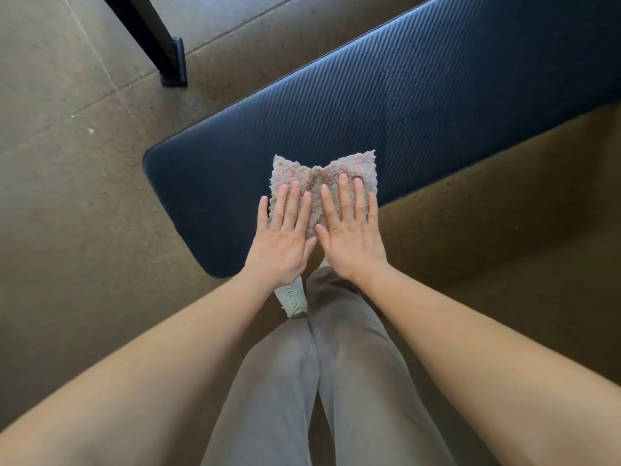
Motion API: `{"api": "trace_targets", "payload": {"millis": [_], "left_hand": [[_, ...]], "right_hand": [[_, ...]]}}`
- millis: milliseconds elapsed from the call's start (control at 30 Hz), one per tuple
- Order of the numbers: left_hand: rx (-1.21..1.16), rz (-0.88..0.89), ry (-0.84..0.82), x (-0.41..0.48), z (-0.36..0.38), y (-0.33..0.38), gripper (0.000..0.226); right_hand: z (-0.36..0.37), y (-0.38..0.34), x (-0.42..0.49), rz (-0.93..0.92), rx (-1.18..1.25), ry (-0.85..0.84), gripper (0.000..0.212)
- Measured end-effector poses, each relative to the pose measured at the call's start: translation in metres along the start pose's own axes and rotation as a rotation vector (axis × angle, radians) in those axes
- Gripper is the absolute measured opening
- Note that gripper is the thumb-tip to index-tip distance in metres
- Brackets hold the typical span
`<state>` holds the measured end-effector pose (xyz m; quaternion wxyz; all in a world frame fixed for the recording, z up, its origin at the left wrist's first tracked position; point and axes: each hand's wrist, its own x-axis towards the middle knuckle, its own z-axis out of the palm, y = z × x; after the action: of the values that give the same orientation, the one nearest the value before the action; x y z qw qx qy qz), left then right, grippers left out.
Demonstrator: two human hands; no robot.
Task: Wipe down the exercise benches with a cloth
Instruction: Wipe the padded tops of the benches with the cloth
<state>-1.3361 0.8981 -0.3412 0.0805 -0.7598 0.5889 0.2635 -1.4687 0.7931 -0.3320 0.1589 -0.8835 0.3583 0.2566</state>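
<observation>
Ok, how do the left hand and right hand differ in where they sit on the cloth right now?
The left hand covers the cloth's near-left part, its little finger off the edge on the bench. The right hand reaches farther up the cloth, with its fingertips nearer the middle. Both lie flat, palms down, fingers spread, thumbs almost meeting.

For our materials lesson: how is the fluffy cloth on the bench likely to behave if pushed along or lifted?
The cloth looks shaggy and already puckers between the left hand and right hand, so it would probably bunch when pushed. Lifted, it likely droops limply. It seems light, and should slide over the bench pad's ribbed surface.
</observation>
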Motion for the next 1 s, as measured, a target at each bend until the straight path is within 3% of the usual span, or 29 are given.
{"api": "trace_targets", "payload": {"millis": [267, 467, 700, 1000], "left_hand": [[-0.045, -0.037, -0.011, -0.045, 0.013, -0.001, 0.075], [-0.086, -0.124, 0.085, -0.033, 0.018, 0.002, 0.069], [-0.074, -0.144, 0.142, 0.064, -0.034, 0.004, 0.071], [-0.108, -0.231, 0.084, 0.197, -0.112, 0.02, 0.075]], "right_hand": [[0.016, -0.017, -0.035, -0.056, -0.005, -0.029, 0.075], [0.016, -0.005, -0.028, -0.127, -0.018, 0.065, 0.065], [-0.037, 0.049, 0.06, -0.137, -0.049, 0.154, 0.066], [-0.127, 0.134, 0.172, -0.236, -0.134, 0.176, 0.068]]}}
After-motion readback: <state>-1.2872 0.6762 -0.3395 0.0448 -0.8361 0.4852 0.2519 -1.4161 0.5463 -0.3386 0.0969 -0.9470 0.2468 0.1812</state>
